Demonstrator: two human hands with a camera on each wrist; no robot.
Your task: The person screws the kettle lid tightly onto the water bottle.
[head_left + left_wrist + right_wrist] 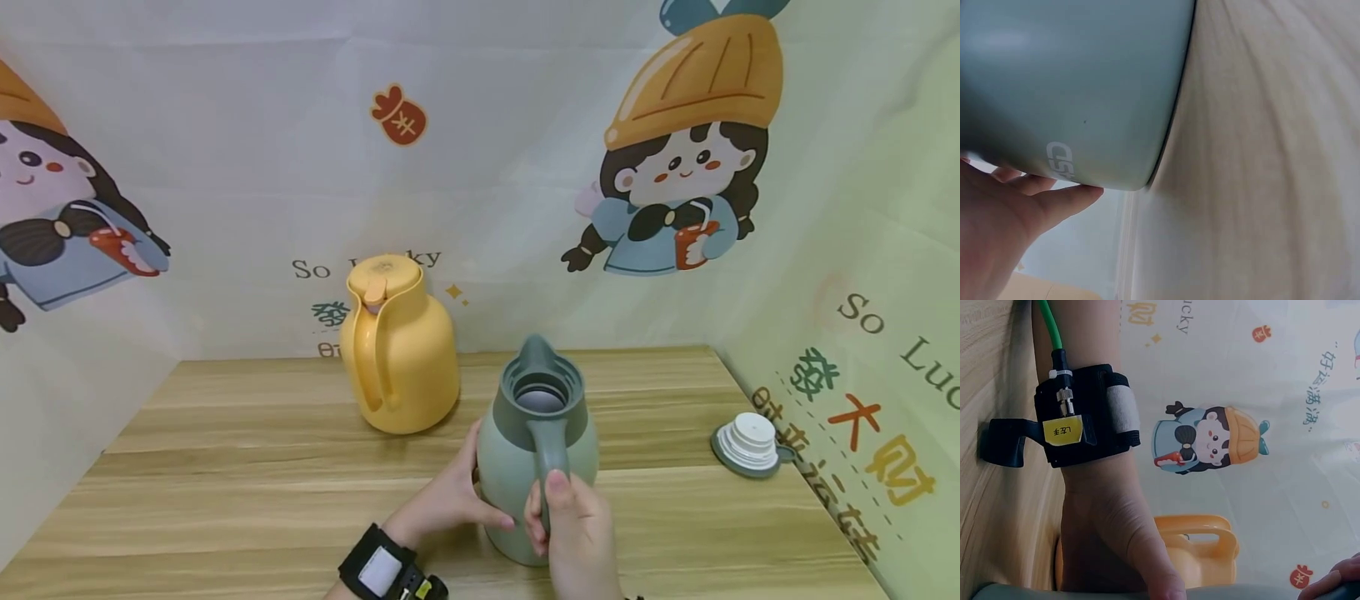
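Note:
A pale green thermos jug (504, 467) with a darker grey-green collar stands on the table, its mouth uncovered and its spout pointing away. My right hand (581, 529) grips its handle (551, 454), thumb along the top. My left hand (453, 500) holds the jug's left side, with the thumb round the front. In the left wrist view, the left hand (1007, 219) lies against the jug's lower body (1085, 81); some of its fingers are hidden. The right wrist view shows the left hand (1113, 537) beside the jug's edge (1229, 594).
A yellow thermos jug (420, 358) with its lid on stands at the back left. At the right, a lid with a white stopper (752, 442) lies stopper-up by the table edge. Printed cloth (495, 183) walls in the back and sides of the wooden table (247, 475).

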